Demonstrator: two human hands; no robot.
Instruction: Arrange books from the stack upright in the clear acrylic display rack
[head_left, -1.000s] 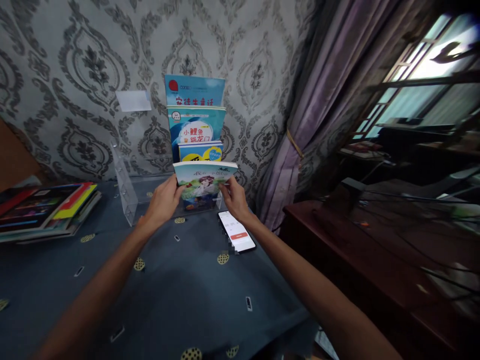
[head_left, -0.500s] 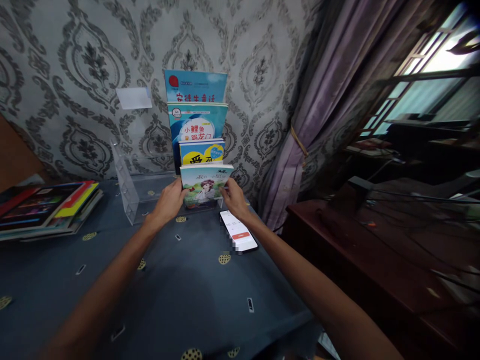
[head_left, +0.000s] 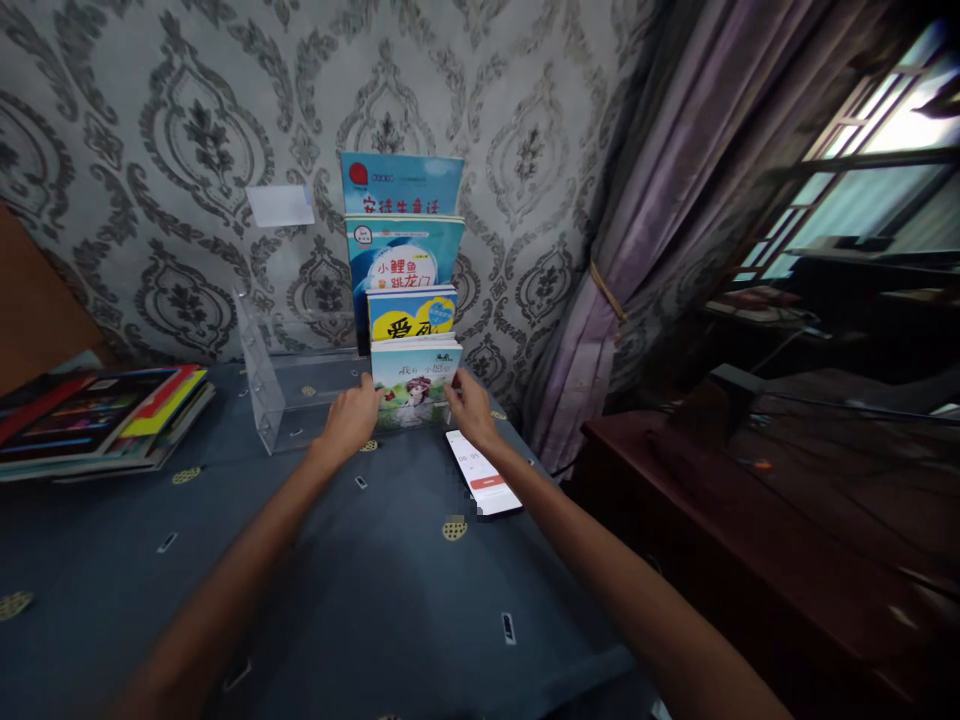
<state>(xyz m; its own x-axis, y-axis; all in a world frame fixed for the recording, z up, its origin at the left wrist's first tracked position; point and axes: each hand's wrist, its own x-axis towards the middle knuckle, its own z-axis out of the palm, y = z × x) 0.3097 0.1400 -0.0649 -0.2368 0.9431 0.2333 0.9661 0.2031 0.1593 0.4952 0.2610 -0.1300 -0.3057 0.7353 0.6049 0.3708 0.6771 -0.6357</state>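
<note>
Between my two hands stands a small book (head_left: 415, 385) with a cartoon child on its light blue and green cover. My left hand (head_left: 354, 415) grips its left edge, thumb on the front. On its right edge my right hand (head_left: 471, 408) is closed the same way. The book is upright in the front of a clear acrylic rack (head_left: 262, 400). Behind it, in rising steps, are a blue and yellow book (head_left: 411, 312), a teal book (head_left: 405, 250) and a taller blue book (head_left: 405, 182). The book's rear side is hidden.
A phone (head_left: 484, 482) with a lit timer screen lies by my right wrist. On the left is a stack of books or magazines (head_left: 105, 415). The dark patterned tablecloth (head_left: 337, 600) covers the table. A purple curtain (head_left: 585, 330) hangs at right, beside a dark red desk (head_left: 720, 520).
The small book, held in both hands, has moved down and stands straighter in the front of the rack. The camera view has shifted slightly.
</note>
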